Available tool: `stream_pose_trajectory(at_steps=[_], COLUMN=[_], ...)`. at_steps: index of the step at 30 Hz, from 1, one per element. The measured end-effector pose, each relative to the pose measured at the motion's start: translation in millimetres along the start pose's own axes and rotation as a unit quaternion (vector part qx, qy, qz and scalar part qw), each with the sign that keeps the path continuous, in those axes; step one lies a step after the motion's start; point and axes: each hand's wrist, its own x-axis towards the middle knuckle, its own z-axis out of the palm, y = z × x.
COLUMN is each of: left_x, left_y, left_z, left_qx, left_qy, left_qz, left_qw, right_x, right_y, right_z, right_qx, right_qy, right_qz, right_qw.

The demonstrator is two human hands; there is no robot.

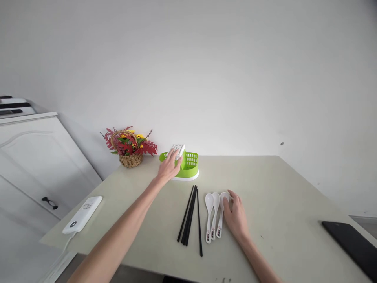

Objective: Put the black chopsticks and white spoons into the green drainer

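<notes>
My left hand (171,166) reaches to the back of the table, fingers closed on a small white packet (178,149) with faint print. The packet is above the left part of a green two-compartment utensil basket (191,172) on a white base. My right hand (235,216) is at the rightmost of three white spoons, its thumb and fingers around the bowl of that spoon (220,228). The other two spoons (209,216) lie just left of it, handles toward me. Several black chopsticks (190,218) lie left of the spoons, one apart from the rest.
A wicker basket of artificial flowers (129,147) stands at the back left of the table (265,184). At the left edge lies a white power bank (83,214) with a cable. A black phone-like slab (352,245) lies at the right edge. A white cabinet (38,165) adjoins the left.
</notes>
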Motion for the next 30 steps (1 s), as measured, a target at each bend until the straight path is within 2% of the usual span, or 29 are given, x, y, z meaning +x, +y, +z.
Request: stream_pose_trajectory(at_steps=[4,7,10,14,16,18,20,22,24,27,30], left_x=[0,1,0,-4,-10,-21,-37,-54,-72,-94,-109], left_y=[44,67,83,93,93,88,78,62,43,15,-4], left_z=[15.0,23.4,27.4,21.8,17.2,15.1,17.7,25.3,36.1,52.5,63.4], left_qx=[-0.01,-0.017,-0.017,-0.014,-0.022,-0.046,-0.082,-0.123,-0.165,-0.197,-0.187], left_qy=[-0.019,-0.026,-0.041,-0.058,-0.015,0.066,0.15,0.194,0.163,0.034,-0.079], left_qz=[0.039,0.066,0.08,0.115,0.141,0.154,0.133,0.086,0.044,0.016,0.011], left_qw=[0.999,0.997,0.996,0.992,0.99,0.985,0.976,0.969,0.972,0.98,0.979], right_x=[2,2,2,1,1,1,1,1,0,-1,-3], right_y=[0,0,0,-1,-1,-1,-1,-2,-2,-4,-7], right_z=[-2,-3,-3,-4,-4,-5,-6,-7,-7,-7,-9], right_qx=[0.0,0.003,0.008,0.01,0.009,0.007,0.004,-0.001,-0.008,-0.02,-0.035], right_qy=[0.01,0.014,0.017,0.02,0.019,0.02,0.019,0.018,0.018,0.019,0.018], right_qz=[0.006,0.012,0.014,0.019,0.019,0.017,0.017,0.019,0.02,0.021,0.021], right_qw=[1.0,1.0,1.0,1.0,1.0,1.0,1.0,1.0,1.0,0.999,0.999])
